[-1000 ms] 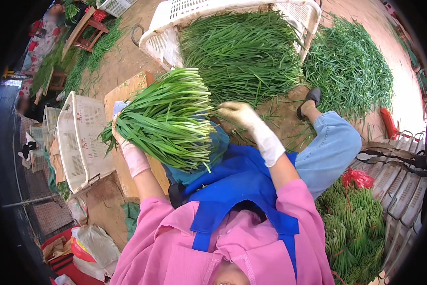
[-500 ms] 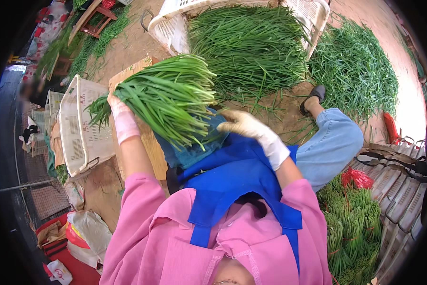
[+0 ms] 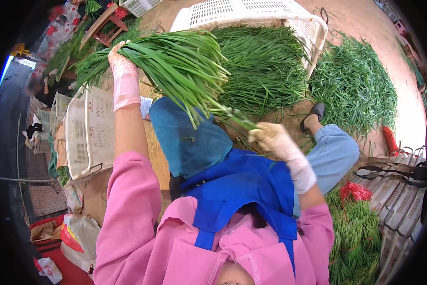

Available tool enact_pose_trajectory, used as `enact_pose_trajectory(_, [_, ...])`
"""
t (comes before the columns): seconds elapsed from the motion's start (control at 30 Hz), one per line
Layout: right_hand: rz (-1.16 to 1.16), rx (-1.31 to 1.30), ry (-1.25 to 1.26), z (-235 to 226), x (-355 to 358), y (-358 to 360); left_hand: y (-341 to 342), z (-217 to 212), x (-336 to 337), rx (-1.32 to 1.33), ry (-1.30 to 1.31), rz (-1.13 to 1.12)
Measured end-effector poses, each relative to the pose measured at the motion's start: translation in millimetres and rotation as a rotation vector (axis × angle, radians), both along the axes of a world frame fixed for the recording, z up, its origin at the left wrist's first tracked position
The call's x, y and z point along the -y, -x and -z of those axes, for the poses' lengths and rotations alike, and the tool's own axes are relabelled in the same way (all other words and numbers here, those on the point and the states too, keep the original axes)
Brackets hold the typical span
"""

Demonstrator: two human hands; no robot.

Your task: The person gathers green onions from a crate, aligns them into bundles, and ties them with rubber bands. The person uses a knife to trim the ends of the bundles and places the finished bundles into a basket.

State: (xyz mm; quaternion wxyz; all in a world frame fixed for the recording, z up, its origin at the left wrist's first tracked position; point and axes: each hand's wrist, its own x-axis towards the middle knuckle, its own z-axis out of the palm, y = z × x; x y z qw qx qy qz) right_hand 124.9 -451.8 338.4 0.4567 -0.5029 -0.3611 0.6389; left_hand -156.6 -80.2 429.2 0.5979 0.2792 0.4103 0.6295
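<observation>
A thick bunch of garlic chives (image 3: 180, 61) is raised over my left knee, its pale cut ends fanned toward the right. My gloved left hand (image 3: 123, 71) is closed around the bunch near its leafy left side. A few chive stalks (image 3: 244, 121) stretch from the lower right of the bunch to my gloved right hand (image 3: 276, 140), whose fingers are closed on them; motion blurs these stalks a little. Under the bunch, a teal cloth (image 3: 185, 142) covers my knee, with a small chive scrap on it. A blue apron (image 3: 242, 178) lies over my lap.
Ahead, a tipped white crate (image 3: 242, 12) holds loose chives (image 3: 265, 66). More chives (image 3: 356, 80) are heaped on the floor at right. Another white crate (image 3: 97, 128) stands left, beside a wooden board (image 3: 159, 166). Tied green bundles (image 3: 353, 232) and stacked crates (image 3: 405, 194) are at lower right.
My left hand has lifted the chive bunch farther up and away. My right hand, open beside the bunch before, has closed on a few stalks and moved right and slightly nearer.
</observation>
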Motion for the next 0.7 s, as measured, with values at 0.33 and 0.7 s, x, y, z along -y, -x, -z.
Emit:
enact_pose_trajectory(0.33, [0.707,1.314,-0.147,-23,16,-187,-38,-41,81,0.308,-0.703,0.601])
enact_pose_trajectory(0.7, [0.381,0.931,-0.789,-44,-44,12,-43,-49,141,0.279,-1.217,1.427])
